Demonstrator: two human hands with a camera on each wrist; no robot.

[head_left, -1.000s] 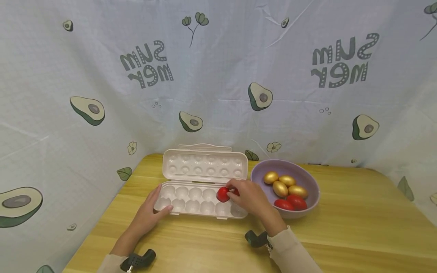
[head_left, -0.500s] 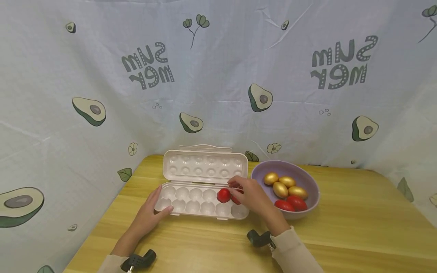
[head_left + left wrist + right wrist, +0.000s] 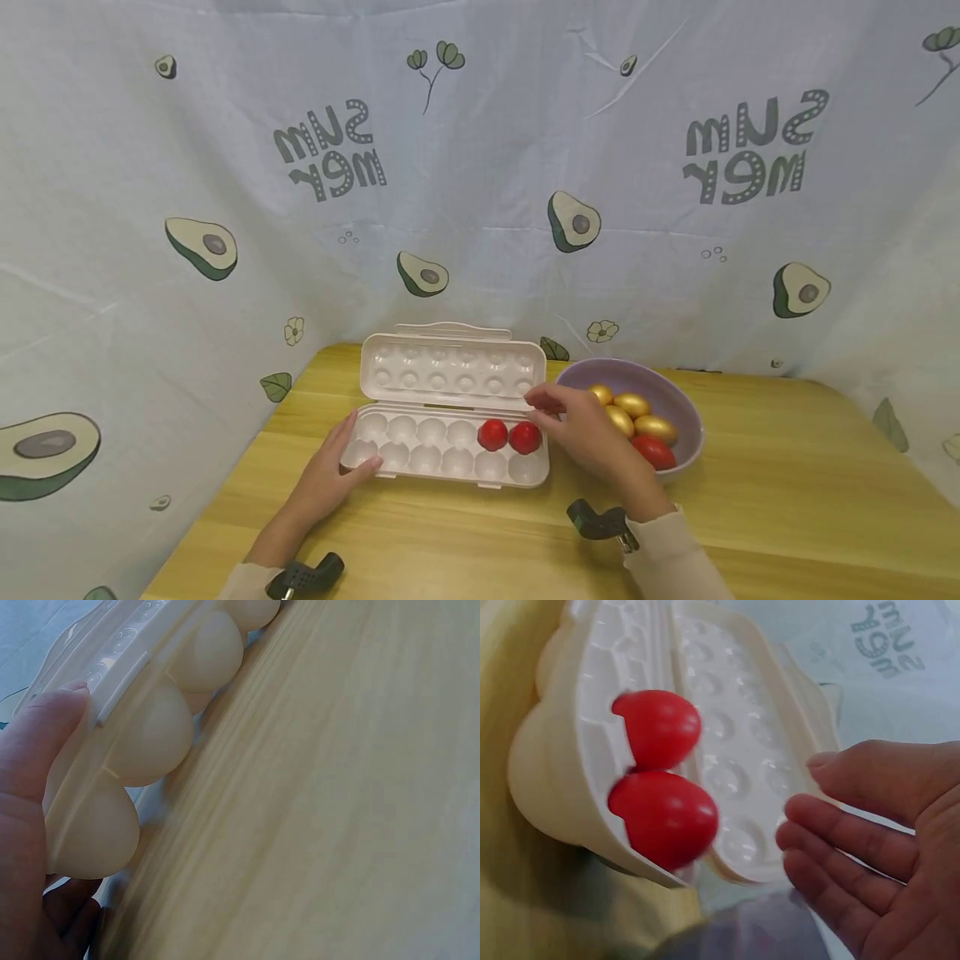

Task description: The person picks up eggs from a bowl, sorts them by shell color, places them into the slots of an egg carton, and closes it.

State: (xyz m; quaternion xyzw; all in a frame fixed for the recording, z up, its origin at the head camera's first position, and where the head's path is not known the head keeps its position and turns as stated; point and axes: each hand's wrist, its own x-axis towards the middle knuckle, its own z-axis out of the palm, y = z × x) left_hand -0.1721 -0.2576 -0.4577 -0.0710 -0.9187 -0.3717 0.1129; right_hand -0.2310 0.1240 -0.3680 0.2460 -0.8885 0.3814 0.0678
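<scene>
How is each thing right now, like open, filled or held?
Egg box lid: open
Egg box: partly filled
Two red eggs: in back row, right end
Purple bowl: upright, holding eggs
Gold eggs: in the bowl
Another red egg: in the bowl
Left-hand grip: around the box's left end
Right-hand grip: relaxed, holding nothing
Cloth: hanging, creased

Two eggs at the back right in the carton, left of the bowl on the table.

one egg box, two red eggs at its 2 o'clock, one bowl at 3, i see four gold eggs + one red egg in there
</scene>
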